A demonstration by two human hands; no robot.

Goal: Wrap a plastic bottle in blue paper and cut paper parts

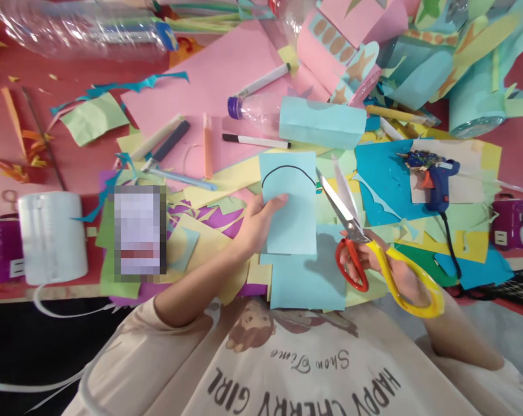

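Holding paper point(293, 222) and scissors point(353, 228) near bottle point(302, 118)

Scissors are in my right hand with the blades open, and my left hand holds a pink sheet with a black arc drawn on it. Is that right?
Not quite: the head view shows that the sheet in your left hand is light blue, not pink. The rest stands, black arc and open scissors included.
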